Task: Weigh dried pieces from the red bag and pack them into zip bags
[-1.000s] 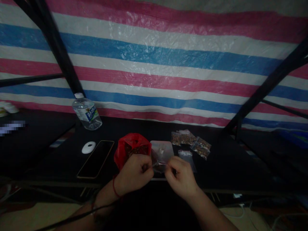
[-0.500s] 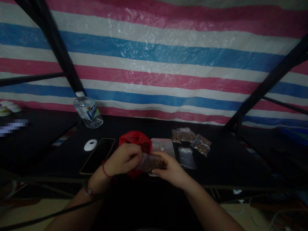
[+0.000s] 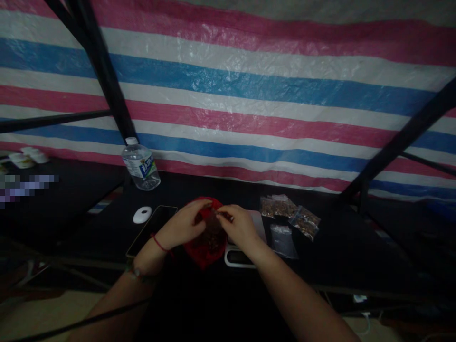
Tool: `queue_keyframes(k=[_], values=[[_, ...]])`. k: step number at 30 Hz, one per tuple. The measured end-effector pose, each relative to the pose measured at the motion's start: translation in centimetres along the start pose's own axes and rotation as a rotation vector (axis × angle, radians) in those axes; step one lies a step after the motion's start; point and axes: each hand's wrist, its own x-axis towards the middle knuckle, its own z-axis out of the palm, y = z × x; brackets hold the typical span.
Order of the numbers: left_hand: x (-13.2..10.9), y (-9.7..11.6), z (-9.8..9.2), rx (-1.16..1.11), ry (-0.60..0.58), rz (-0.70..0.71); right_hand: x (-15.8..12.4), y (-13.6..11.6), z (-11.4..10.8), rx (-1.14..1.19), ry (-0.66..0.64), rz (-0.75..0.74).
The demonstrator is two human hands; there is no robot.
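My left hand (image 3: 185,222) and my right hand (image 3: 240,227) meet over a red plastic bag (image 3: 203,256). Pinched at its top between their fingers is a small clear zip bag (image 3: 213,229), hard to make out against the red. Brown dried bits show low down, though I cannot tell whether they lie in the zip bag or the red one. Beneath my right wrist sits a white digital scale (image 3: 259,222), partly covered by that hand. To its right lies a flat clear zip bag (image 3: 283,241).
Filled zip bags of brown bits (image 3: 280,205) lie at the back right, with another filled pair (image 3: 305,222) beside them. On the left are a phone (image 3: 151,228), a white oval object (image 3: 142,214) and a large clear bottle (image 3: 141,166). Dark metal bars (image 3: 109,80) frame the black table.
The filled zip bag has gone from lying sideways above the scale to over the red bag, held near its top. My right hand moved up and left, uncovering the scale's display.
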Motion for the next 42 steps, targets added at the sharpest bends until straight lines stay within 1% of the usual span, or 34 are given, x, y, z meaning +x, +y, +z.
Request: queue_keyframes(k=[2,5,7,9,10,13,14,18,20,24,28,31,32,34,36,37,38,39,40,42], values=[[0.0,0.1,0.5,0.010,-0.066,0.014,0.7,-0.3,0.4,-0.011,-0.027,-0.055],[0.1,-0.7,0.7,0.011,-0.134,-0.050,1.2,-0.5,0.4,0.002,-0.044,-0.073],[0.0,-1.4,0.5,-0.023,-0.180,-0.092,1.4,-0.5,0.2,0.011,-0.020,-0.058],[0.0,-1.8,-0.1,-0.044,-0.210,-0.103,1.4,-0.4,0.1,0.011,0.022,-0.047],[-0.1,-1.9,-0.4,-0.039,-0.211,-0.105,1.4,-0.4,0.1,0.011,0.016,-0.058],[-0.1,-1.7,-1.2,-0.011,-0.204,-0.114,1.5,-0.5,0.1,0.013,-0.085,-0.118],[-0.2,-1.6,-1.4,-0.014,-0.202,-0.113,1.5,-0.6,0.2,0.010,-0.092,-0.127],[-0.4,-1.2,-1.6,-0.067,-0.189,-0.075,1.6,-1.2,0.3,0.020,-0.038,-0.113],[-0.4,-1.1,-1.5,-0.111,-0.186,-0.062,1.7,-1.4,0.4,0.036,-0.032,-0.110],[-0.3,-1.2,-1.0,-0.178,-0.194,-0.081,1.5,-1.4,0.6,0.064,0.005,-0.095],[-0.2,-1.9,-0.4,-0.252,-0.144,-0.156,1.1,-1.1,0.2,0.096,0.072,-0.035],[-0.1,-2.2,-0.2,-0.395,-0.073,-0.205,0.5,-0.8,-0.6,0.140,0.120,0.048],[-0.1,-2.2,-0.2,-0.443,-0.034,-0.215,0.2,-0.6,-0.8,0.159,0.122,0.076],[0.0,-1.9,0.0,-0.531,0.082,-0.229,-0.7,0.0,-1.2,0.225,0.098,0.137],[0.0,-1.4,0.4,-0.603,0.202,-0.237,-1.9,0.7,-1.5,0.332,0.077,0.204],[0.0,-1.0,0.7,-0.629,0.236,-0.240,-2.6,1.0,-1.7,0.397,0.064,0.236],[0.0,-0.6,1.0,-0.642,0.245,-0.239,-3.4,1.3,-1.9,0.464,0.046,0.260],[0.0,-0.2,1.4,-0.633,0.225,-0.233,-4.2,1.6,-2.1,0.521,0.031,0.275],[0.0,0.3,1.8,-0.604,0.190,-0.221,-4.9,1.9,-2.3,0.558,0.021,0.278],[-0.1,1.3,2.7,-0.513,0.102,-0.181,-6.1,2.5,-2.7,0.558,0.018,0.277]])
